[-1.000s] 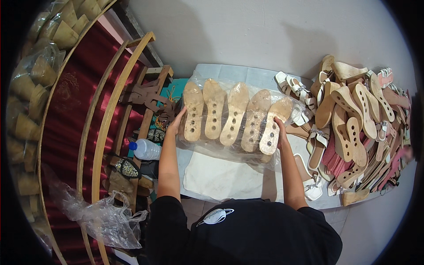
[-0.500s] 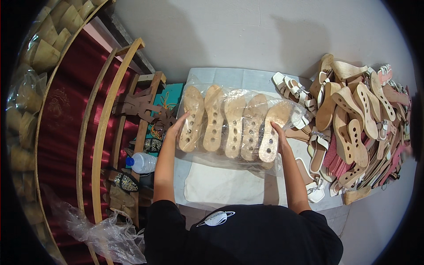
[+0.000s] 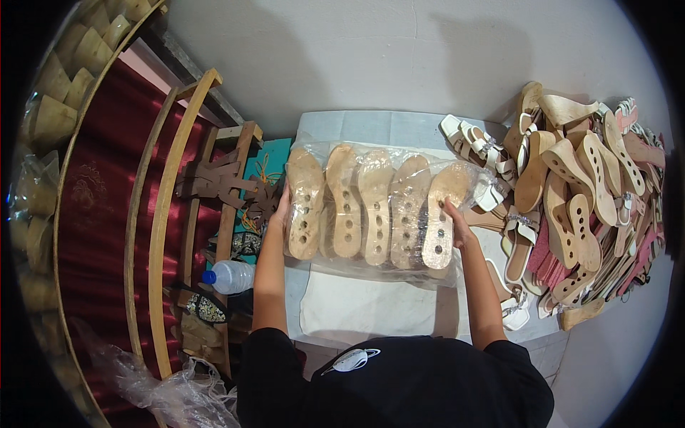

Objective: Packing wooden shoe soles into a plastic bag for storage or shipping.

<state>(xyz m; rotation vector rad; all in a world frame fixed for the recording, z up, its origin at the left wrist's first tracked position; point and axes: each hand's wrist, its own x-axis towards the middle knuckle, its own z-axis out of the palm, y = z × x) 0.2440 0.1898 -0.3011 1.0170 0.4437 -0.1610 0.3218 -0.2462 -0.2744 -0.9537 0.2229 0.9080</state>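
A clear plastic bag (image 3: pixel 428 279) lies over the middle of the table, with several pale wooden shoe soles (image 3: pixel 376 207) side by side inside it. Each sole has a row of round holes. My left hand (image 3: pixel 281 211) grips the bag's left side, its fingers mostly hidden by the edge. At the opposite end, my right hand (image 3: pixel 459 225) is closed on the bag, the thumb on top of the rightmost sole. Beneath the bag is a white cloth (image 3: pixel 364 307).
The pale-covered table (image 3: pixel 339 123) stands against a wall. A pile of wooden soles (image 3: pixel 564 185) and white sandals (image 3: pixel 515 246) is heaped at the right. To the left are a wooden rack (image 3: pixel 166 192), a blue-capped bottle (image 3: pixel 232 276), brown straps (image 3: pixel 214 178) and crumpled plastic (image 3: pixel 189 392).
The bag of soles has shifted slightly toward me, its left end most. My left hand has slid lower round its edge, and the thumb no longer shows on top.
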